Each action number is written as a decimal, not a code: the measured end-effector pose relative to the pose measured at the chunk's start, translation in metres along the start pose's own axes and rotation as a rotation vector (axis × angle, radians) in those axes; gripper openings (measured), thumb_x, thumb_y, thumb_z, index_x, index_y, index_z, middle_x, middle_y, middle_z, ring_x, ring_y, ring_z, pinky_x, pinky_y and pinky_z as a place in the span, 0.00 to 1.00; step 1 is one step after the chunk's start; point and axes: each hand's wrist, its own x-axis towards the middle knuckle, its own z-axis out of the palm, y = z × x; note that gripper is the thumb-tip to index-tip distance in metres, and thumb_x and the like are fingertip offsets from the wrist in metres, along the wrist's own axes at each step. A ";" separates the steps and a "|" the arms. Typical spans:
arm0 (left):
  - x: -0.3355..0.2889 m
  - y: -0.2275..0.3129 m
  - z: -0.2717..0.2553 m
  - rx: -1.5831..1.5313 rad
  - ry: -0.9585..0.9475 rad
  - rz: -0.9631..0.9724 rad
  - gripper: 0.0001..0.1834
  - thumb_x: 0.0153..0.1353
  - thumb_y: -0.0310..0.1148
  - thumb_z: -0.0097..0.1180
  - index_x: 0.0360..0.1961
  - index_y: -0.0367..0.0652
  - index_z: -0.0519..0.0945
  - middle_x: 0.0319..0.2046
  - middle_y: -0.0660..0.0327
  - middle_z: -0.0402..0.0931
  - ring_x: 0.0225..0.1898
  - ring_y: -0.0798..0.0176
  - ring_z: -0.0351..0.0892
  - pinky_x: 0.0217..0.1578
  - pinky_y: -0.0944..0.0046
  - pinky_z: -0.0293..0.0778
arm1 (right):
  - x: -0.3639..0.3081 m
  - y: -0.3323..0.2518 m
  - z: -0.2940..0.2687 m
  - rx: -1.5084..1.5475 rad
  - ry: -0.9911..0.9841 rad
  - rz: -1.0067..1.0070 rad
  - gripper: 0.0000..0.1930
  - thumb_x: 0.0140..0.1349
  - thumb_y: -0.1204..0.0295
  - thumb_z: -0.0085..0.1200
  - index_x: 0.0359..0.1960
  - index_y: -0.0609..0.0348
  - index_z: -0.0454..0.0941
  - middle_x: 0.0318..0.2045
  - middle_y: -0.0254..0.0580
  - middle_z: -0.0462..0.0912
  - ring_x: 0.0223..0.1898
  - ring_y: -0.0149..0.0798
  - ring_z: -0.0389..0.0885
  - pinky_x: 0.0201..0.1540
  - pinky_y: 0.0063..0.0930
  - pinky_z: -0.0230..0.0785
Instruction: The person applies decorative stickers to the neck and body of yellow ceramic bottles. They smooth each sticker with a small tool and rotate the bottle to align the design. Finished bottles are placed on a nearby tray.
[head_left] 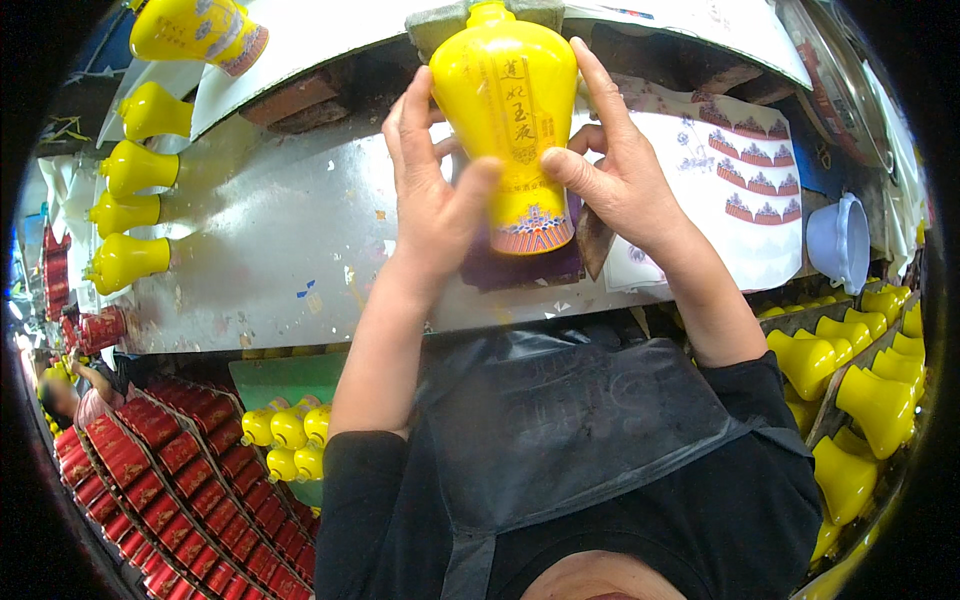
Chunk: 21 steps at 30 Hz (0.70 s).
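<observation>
A glossy yellow bottle (505, 110) with a dark printed label and a coloured patterned band round its base is between my two hands, over the grey worktable. Its neck points away from me and rests near a grey pad at the back. My left hand (428, 180) grips its left side, the thumb blurred on the front. From the right, my right hand (618, 165) holds it, thumb on the printed face and forefinger along the shoulder. A dark purple patch (530, 272) lies under the bottle's base.
Plain yellow bottles (143, 172) stand along the table's left end, with a decorated one (190, 35) behind. A decal sheet (740, 190) lies right, near a pale blue basin (840, 240). Crates of yellow bottles (875, 400) and racked red cylinders (180, 480) flank me. Another person (68, 395) is far left.
</observation>
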 end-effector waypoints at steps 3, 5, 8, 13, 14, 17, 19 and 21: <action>-0.006 0.000 0.008 -0.152 0.011 -0.090 0.53 0.61 0.36 0.69 0.80 0.52 0.48 0.67 0.52 0.52 0.68 0.54 0.62 0.63 0.50 0.76 | -0.002 0.000 0.003 0.025 -0.014 0.047 0.49 0.63 0.58 0.62 0.81 0.52 0.46 0.70 0.68 0.67 0.55 0.56 0.85 0.52 0.39 0.80; -0.007 0.001 0.010 -0.223 0.021 -0.108 0.53 0.61 0.35 0.69 0.80 0.53 0.48 0.67 0.52 0.51 0.69 0.54 0.61 0.63 0.51 0.77 | -0.003 0.001 0.004 0.036 -0.024 0.045 0.50 0.63 0.59 0.63 0.82 0.52 0.46 0.71 0.69 0.65 0.54 0.55 0.85 0.52 0.39 0.80; -0.004 0.001 0.008 -0.204 0.007 -0.091 0.54 0.60 0.35 0.70 0.80 0.53 0.48 0.67 0.53 0.51 0.69 0.55 0.61 0.63 0.52 0.78 | -0.005 0.001 0.003 0.040 -0.020 0.019 0.51 0.61 0.59 0.63 0.82 0.52 0.46 0.71 0.69 0.65 0.54 0.55 0.85 0.51 0.39 0.80; -0.004 0.002 0.006 -0.213 -0.009 -0.097 0.54 0.60 0.35 0.70 0.81 0.54 0.48 0.67 0.53 0.51 0.70 0.54 0.61 0.63 0.51 0.78 | -0.006 0.005 0.003 0.065 -0.029 0.019 0.51 0.62 0.58 0.63 0.82 0.49 0.45 0.73 0.67 0.62 0.51 0.48 0.85 0.47 0.35 0.81; -0.004 0.002 0.006 -0.212 -0.008 -0.099 0.54 0.60 0.36 0.70 0.81 0.54 0.48 0.67 0.53 0.51 0.70 0.54 0.61 0.63 0.51 0.78 | -0.007 0.006 0.003 0.060 -0.031 0.006 0.51 0.63 0.56 0.64 0.82 0.46 0.44 0.74 0.65 0.59 0.47 0.42 0.85 0.42 0.30 0.82; -0.005 0.003 0.005 -0.219 -0.018 -0.120 0.53 0.61 0.38 0.70 0.81 0.54 0.48 0.68 0.53 0.51 0.70 0.54 0.61 0.63 0.51 0.77 | -0.007 0.008 0.004 0.038 -0.035 -0.014 0.51 0.65 0.54 0.64 0.83 0.44 0.43 0.75 0.62 0.58 0.44 0.35 0.85 0.37 0.26 0.83; -0.005 0.004 0.005 -0.211 -0.019 -0.131 0.53 0.61 0.39 0.70 0.81 0.54 0.48 0.68 0.52 0.51 0.70 0.53 0.61 0.64 0.51 0.77 | -0.006 0.009 0.003 0.044 -0.041 -0.014 0.51 0.65 0.55 0.64 0.83 0.44 0.43 0.75 0.62 0.59 0.44 0.35 0.85 0.38 0.26 0.83; -0.005 0.004 0.005 -0.256 -0.004 -0.144 0.53 0.62 0.40 0.69 0.81 0.53 0.48 0.68 0.52 0.51 0.70 0.53 0.61 0.64 0.51 0.77 | -0.005 0.007 0.002 0.050 -0.057 0.007 0.51 0.65 0.55 0.64 0.83 0.44 0.43 0.74 0.61 0.60 0.44 0.34 0.85 0.38 0.27 0.83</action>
